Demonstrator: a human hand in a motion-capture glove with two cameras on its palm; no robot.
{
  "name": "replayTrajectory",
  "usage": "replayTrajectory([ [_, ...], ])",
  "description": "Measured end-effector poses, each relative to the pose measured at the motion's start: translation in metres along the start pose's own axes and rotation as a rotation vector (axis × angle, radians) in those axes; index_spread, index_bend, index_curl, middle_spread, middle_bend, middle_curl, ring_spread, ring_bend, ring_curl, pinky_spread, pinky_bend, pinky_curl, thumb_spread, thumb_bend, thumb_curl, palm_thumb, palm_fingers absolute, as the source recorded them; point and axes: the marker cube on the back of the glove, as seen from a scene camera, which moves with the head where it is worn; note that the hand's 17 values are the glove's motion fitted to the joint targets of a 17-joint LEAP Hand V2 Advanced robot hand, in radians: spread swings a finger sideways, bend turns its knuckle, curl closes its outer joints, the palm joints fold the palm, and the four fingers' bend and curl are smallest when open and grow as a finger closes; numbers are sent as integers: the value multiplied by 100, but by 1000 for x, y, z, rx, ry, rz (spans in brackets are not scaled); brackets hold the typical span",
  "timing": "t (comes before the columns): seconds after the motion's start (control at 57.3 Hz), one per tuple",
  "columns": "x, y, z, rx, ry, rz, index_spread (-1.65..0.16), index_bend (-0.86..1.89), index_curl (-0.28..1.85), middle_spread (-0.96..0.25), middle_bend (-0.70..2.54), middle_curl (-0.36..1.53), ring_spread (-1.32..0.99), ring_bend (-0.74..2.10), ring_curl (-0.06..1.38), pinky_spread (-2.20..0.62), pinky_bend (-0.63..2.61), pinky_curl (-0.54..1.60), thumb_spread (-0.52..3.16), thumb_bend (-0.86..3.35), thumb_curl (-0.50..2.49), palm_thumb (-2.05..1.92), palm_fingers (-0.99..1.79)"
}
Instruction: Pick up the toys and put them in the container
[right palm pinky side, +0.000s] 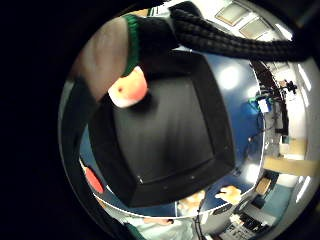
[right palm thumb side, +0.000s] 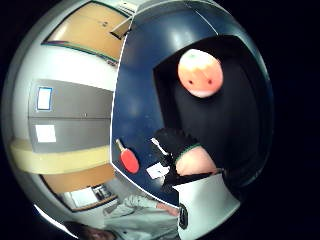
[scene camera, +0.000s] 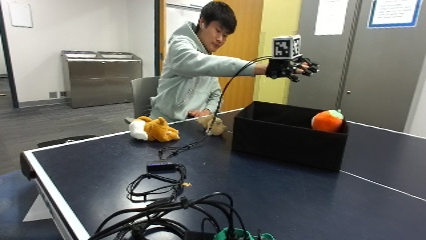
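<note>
Above the black container (scene camera: 290, 134), the gloved right hand (scene camera: 291, 67) hovers w/ fingers (scene camera: 307, 66) spread, holding nothing, so prob. just let go. Orange toy (scene camera: 327, 121) sits at the container's far rim, round, no clear long axis, green top up. Two plush toys (scene camera: 154, 129) lie on the bench (scene camera: 279, 190), still to collect.

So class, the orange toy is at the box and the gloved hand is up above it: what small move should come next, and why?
Probably bring the gloved hand back toward the plush dog. The orange toy already sits in the black box, the hand above it holds nothing, and the dog still lies on the table.
</note>
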Motion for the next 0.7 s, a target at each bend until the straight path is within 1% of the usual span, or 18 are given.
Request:
replayTrajectory([
  [0.017,3,8,-4,14,26,-78,-19,5,33,4,13,48,0,21,32,3,109,43,101,-4,59,13,-34],
  [0.035,4,14,-8,26,32,-99,-18,5,33,5,13,47,1,20,32,3,108,42,102,-3,58,13,-33],
  [0.052,3,19,-14,35,18,-55,-18,6,32,5,13,47,1,19,31,4,107,41,103,-3,57,13,-32],
  [0.087,7,25,-25,48,-14,111,-18,6,30,6,13,45,2,18,31,5,105,41,105,-3,56,13,-31],
  [0.105,18,27,-29,53,-2,170,-18,6,30,6,13,45,3,17,30,6,104,40,106,-3,55,12,-30],
  [0.14,51,33,-38,61,63,213,-17,6,28,6,14,43,4,17,30,6,103,39,108,-2,53,12,-29],
  [0.175,63,45,-46,65,88,196,-17,7,27,7,14,42,4,17,30,7,101,39,109,-2,52,12,-29],
  [0.262,47,90,-67,58,33,127,-18,8,25,7,14,40,5,16,29,8,98,37,111,-2,49,12,-27],
  [0.332,16,138,-83,43,-37,23,-19,8,24,7,14,38,5,17,29,9,96,36,113,-2,47,12,-25],
  [0.384,22,167,-92,46,-37,-81,-20,9,23,7,14,37,5,18,29,9,95,36,113,-2,46,12,-23],
  [0.401,27,176,-95,49,-24,-93,-20,9,22,7,15,37,5,18,29,9,95,36,114,-2,45,12,-23],
  [0.489,58,212,-102,62,44,27,-22,10,21,5,16,36,4,18,29,9,92,35,114,-2,43,11,-20],
  [0.593,80,255,-96,27,41,25,-24,14,22,3,15,34,4,18,28,9,90,34,115,-2,41,11,-16],
  [0.698,123,295,-57,-119,90,-27,-26,15,23,0,15,33,3,22,29,9,86,33,115,-2,39,10,-10],
])
